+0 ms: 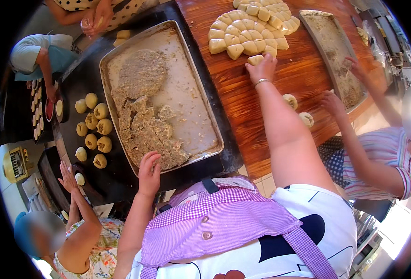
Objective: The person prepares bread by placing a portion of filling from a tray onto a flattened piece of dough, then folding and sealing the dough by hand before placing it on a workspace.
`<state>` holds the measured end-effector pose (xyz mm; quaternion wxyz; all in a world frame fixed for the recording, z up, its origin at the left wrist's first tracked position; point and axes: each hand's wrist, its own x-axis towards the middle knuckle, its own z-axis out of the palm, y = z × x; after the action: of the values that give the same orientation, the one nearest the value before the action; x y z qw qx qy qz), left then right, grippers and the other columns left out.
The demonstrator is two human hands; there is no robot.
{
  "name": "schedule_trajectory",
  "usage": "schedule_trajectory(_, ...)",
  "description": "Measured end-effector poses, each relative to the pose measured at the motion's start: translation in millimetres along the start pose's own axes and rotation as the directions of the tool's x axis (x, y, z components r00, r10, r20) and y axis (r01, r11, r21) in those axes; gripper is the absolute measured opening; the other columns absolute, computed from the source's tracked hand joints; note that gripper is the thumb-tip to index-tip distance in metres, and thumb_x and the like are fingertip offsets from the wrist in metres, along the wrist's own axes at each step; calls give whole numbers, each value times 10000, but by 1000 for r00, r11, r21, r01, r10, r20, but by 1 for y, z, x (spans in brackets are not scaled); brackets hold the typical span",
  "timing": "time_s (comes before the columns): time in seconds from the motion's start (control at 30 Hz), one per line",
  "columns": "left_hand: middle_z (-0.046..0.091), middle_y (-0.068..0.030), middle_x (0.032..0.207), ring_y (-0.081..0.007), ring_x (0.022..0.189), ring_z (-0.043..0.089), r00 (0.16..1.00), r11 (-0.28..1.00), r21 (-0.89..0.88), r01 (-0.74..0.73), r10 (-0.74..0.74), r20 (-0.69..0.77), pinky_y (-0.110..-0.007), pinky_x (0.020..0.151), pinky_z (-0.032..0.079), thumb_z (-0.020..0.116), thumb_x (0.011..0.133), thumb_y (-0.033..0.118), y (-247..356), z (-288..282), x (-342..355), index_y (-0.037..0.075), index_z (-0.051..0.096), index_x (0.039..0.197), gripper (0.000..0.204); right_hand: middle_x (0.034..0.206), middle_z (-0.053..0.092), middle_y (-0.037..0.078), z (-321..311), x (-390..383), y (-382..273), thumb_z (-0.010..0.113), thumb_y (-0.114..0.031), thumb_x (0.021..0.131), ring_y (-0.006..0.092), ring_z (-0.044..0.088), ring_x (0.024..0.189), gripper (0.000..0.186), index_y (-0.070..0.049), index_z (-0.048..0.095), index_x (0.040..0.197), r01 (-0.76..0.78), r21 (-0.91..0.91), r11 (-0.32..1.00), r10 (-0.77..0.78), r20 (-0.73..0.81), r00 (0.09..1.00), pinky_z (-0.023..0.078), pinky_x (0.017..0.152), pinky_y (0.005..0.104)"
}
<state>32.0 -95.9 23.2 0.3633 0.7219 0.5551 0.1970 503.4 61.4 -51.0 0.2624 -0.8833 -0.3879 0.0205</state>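
Observation:
My right hand point(261, 69) grips a pale dough piece point(254, 59) over the wooden tabletop point(233, 93), beside rounds of cut dough point(245, 35). My left hand point(149, 169) is at the near edge of a large metal tray point(197, 118), its fingers loosely curled and apart, with nothing visible held. The tray holds a crumbly, pasty mixture point(135, 79). Several shaped dough balls point(92, 121) sit on the dark surface left of the tray. Two pale dough rolls point(306, 119) lie on the wood, partly behind my right forearm.
A co-worker at right point(373, 162) reaches toward a long tray point(323, 32). At lower left another co-worker point(82, 237) presses palms together. A person point(28, 53) works by dark trays with pale rounds point(37, 107); another person's hands point(91, 25) are at top. Loose dough pieces point(121, 37) sit near them.

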Motion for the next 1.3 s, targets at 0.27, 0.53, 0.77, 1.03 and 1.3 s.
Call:
schedule_trajectory(0.27,625,-123,1152,-254,1114,584,994,991,-76,-108,107,-6,-332,942,457,582,878,-36,12,6,9,15,631,1082,216,1153,604,127,-9,-19,10,829,-127,704,233,609,1043,539,-43,591,1180,-170,523,835,21,278,960,509,901,348)
schedule_trajectory(0.53,652,-119,1080,-239,1033,620,997,986,-153,-67,72,30,-321,914,476,599,893,-23,17,5,8,3,644,1063,178,1252,590,121,-69,-190,88,849,-110,669,269,550,1168,647,-16,562,1241,69,384,921,-229,389,892,439,1023,355)
schedule_trajectory(0.77,658,-135,1059,-270,1033,628,986,970,-188,-154,164,39,-335,904,485,621,882,-11,39,9,20,15,647,1046,169,1176,574,142,-68,-166,81,845,-167,656,346,503,1134,629,-48,581,1214,343,333,879,-466,438,769,426,996,409)
schedule_trajectory(1.03,656,-119,1053,-233,1011,625,989,978,-179,-104,122,88,-313,901,481,613,890,-20,35,6,13,0,653,1037,154,1462,391,143,-71,-165,62,622,-397,889,392,327,1353,603,-101,453,1386,423,128,897,-441,330,835,277,1108,504)
schedule_trajectory(1.3,658,-132,1048,-267,1016,631,994,963,-270,1,28,103,-325,891,489,603,898,-3,30,13,26,12,646,1048,157,1622,115,46,-49,-172,18,431,-575,934,320,35,1492,712,-228,256,1532,506,-296,810,-261,591,763,67,1168,576)
